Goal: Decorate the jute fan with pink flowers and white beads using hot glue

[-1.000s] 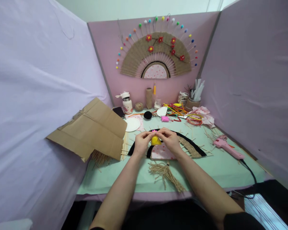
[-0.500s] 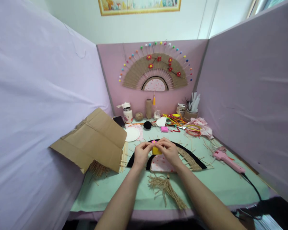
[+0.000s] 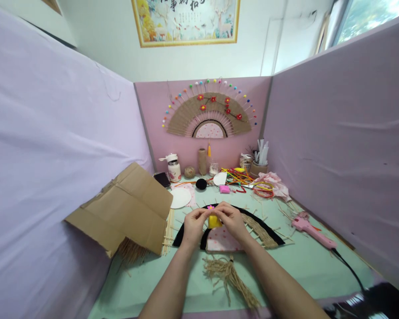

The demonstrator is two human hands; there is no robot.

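My left hand (image 3: 194, 225) and my right hand (image 3: 231, 220) meet fingertip to fingertip over the middle of a half-made fan. Both pinch a small pink flower (image 3: 210, 207), whose petals show just above the fingers. Beneath the fingertips is a yellow piece (image 3: 214, 221), partly hidden; whether it is held or lying on the fan cannot be told. The fan has a black outer band (image 3: 273, 235), a section of woven twine (image 3: 260, 229) on the right and a pink dotted half-circle (image 3: 222, 240) at its base. A twine tassel (image 3: 232, 275) lies between my forearms.
Folded cardboard (image 3: 129, 206) stands at the left over thin sticks. A pink glue gun (image 3: 314, 232) with a black cord lies at the right. Toward the back are a bottle (image 3: 174, 169), a black ball (image 3: 201, 184), scissors (image 3: 249, 186) and colored stems. A finished fan (image 3: 186, 116) hangs behind.
The view has tilted up, so the table things appear lower and more of the wall picture shows. Both hands keep their pinch on the flower, with little change.
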